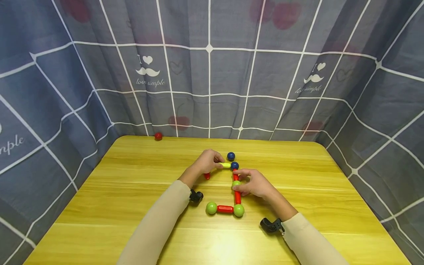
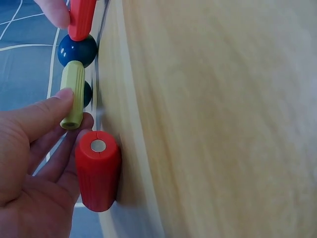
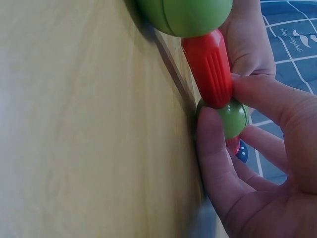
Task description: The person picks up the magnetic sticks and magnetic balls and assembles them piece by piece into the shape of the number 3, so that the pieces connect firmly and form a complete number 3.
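My left hand (image 1: 208, 162) pinches a yellow magnetic rod (image 2: 73, 91) between thumb and fingers. The far end of this rod meets a blue ball (image 1: 235, 165). From that ball a red rod (image 1: 236, 176), a green ball (image 1: 236, 183) and another red rod (image 1: 237, 197) run toward the front. My right hand (image 1: 253, 183) grips the middle green ball, its fingers spread along the joint. At the near corner another green ball (image 1: 238, 210) joins a sideways red rod (image 1: 225, 209), which ends in a third green ball (image 1: 211, 208).
A loose red rod (image 2: 99, 171) with a metal disc in its end lies under my left hand. Behind the joined pieces sits a second blue ball (image 1: 231, 156). A red ball (image 1: 158, 136) rests at the table's back edge, by the grey checked curtain (image 1: 185, 73).
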The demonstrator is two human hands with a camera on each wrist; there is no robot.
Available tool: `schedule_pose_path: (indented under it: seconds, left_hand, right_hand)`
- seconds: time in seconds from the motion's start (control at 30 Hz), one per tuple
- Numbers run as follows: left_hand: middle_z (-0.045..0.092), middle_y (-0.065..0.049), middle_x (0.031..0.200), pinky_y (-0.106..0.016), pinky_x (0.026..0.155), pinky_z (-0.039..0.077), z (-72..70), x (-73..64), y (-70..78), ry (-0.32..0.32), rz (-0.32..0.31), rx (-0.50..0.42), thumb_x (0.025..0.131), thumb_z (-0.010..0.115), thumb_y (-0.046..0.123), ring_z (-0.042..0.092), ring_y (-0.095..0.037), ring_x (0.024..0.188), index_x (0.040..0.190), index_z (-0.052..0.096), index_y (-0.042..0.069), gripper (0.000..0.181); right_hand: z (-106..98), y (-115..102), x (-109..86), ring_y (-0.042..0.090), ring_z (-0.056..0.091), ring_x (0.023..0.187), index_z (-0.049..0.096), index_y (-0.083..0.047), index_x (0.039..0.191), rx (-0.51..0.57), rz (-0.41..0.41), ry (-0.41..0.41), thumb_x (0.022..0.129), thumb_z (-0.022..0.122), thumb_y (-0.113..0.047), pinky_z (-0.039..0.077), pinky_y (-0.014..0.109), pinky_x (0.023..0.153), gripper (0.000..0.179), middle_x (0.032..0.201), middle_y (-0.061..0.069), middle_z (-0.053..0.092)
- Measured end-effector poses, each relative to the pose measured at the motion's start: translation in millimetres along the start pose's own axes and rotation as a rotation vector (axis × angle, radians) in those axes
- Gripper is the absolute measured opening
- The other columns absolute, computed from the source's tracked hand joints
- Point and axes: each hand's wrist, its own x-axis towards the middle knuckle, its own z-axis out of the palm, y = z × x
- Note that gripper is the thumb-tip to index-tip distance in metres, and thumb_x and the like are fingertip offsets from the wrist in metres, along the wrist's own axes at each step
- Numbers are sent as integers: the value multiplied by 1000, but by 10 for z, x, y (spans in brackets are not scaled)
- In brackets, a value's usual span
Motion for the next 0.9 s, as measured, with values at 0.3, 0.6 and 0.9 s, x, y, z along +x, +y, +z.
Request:
schedule_pose_path:
  seconds: [0.3, 0.6, 0.9]
  left_hand:
    - [77, -5, 106, -33, 93, 58, 4, -10, 13, -15, -15, -6, 91, 78, 9, 71, -19, 99, 107, 79, 8, 16]
    - [77, -5, 108, -33, 93, 58, 1, -21, 14, -17, -6, 0, 91, 77, 8, 71, -20, 101, 109, 79, 7, 18]
    - [77, -6, 109, -33, 92, 59, -4, -24, 25, -16, 2, -2, 92, 76, 7, 72, -20, 101, 109, 79, 7, 18]
  right_hand:
    - [17, 10, 3, 20, 68, 61, 60, -3, 142, 27, 2, 9, 81, 87, -10, 62, 38, 62, 68, 116, 23, 60]
    - [-10, 9, 22, 21, 68, 61, 56, -5, 146, 32, 11, -16, 80, 88, -12, 62, 39, 62, 73, 119, 23, 60]
    - [-55, -11, 68, 22, 69, 63, 51, -14, 151, -36, 31, -28, 79, 90, -22, 62, 38, 62, 83, 121, 19, 63]
